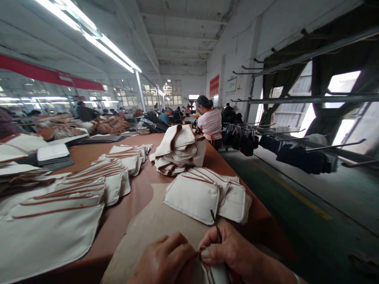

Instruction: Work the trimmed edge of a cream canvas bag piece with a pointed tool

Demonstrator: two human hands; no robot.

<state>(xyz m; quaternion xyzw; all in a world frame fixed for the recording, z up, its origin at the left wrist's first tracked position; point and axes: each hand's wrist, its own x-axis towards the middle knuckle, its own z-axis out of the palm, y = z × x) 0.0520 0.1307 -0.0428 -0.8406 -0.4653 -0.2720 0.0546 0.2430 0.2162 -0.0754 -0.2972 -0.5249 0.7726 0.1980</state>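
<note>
Right there at the near edge of the desk (pixel 133 215), the right grip (pixel 227 248) is pinched shut on a slim dark tool (pixel 216 221), working the brown-piped white canvas panel (pixel 214 273). The left grip (pixel 162 258) curls beside it, its hold hidden. Ahead, 2 piles of piped panels (pixel 204 201) (pixel 177 148) lie finished-looking; what's left, can't tell!

We catalogue two bare hands: left hand (pixel 161 260), right hand (pixel 233 252). Also entered: one bare right forearm (pixel 260 265), with a thin pale band (pixel 296 275) at the wrist, too blurred to identify further.
</note>
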